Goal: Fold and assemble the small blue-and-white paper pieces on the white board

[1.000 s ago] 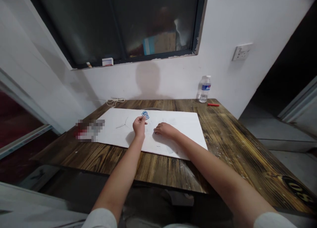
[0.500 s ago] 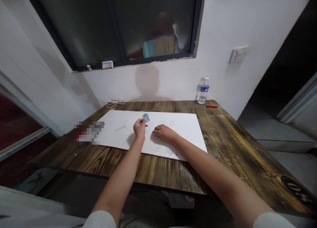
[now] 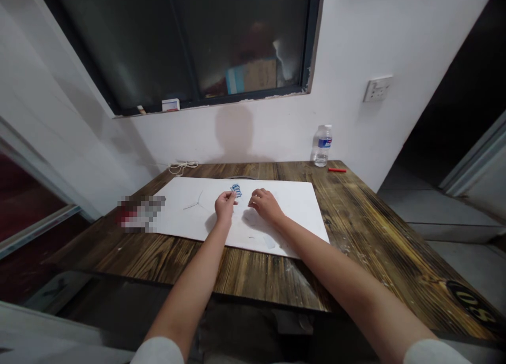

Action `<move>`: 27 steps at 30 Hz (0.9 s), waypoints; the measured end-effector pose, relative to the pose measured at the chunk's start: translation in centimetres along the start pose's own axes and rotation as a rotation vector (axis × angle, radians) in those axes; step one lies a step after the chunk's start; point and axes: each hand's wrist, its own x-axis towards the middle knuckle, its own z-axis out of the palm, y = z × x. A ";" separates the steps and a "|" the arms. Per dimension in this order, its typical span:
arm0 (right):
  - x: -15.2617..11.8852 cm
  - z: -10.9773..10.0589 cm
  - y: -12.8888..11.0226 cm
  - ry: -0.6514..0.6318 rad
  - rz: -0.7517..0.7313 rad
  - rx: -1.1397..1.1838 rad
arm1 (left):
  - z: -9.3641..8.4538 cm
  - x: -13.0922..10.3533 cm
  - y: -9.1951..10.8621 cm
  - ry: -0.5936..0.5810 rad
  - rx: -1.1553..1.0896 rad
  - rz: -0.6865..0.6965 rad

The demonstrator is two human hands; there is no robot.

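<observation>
My left hand is closed, its thumb and fingers pinching a small cutout with blue lines above the middle of the white board. The lines look like a drawn figure; its exact kind is too small to tell. To its right, my right hand is a little above the board, fingers bent and slightly apart, with nothing visible in them. A thin branching dark mark lies on the board left of my left hand. A small pale piece is on the board beside my right forearm.
The board lies on a dark wooden table. A pixelated patch covers something at its left end. Behind are a coiled white cord, a water bottle and a red pen-like stick. A wall with a window closes off the back.
My right hand has risen slightly off the board, its fingers loosening from their flat curl. My left hand, still pinching the blue-lined cutout, has shifted slightly right.
</observation>
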 end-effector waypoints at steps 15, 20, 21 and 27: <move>0.7 1.9 1.2 0.267 0.485 0.973 | 0.8 -1.0 0.0 -0.291 0.051 0.006; 0.6 1.8 1.2 0.366 0.547 1.030 | 1.0 -1.1 -0.1 -0.354 0.074 0.042; 0.6 1.7 1.2 0.373 0.552 1.030 | 1.0 -1.2 -0.1 -0.366 0.077 0.045; 0.6 1.6 1.2 0.358 0.565 1.097 | 1.0 -1.5 0.6 -0.438 0.073 0.032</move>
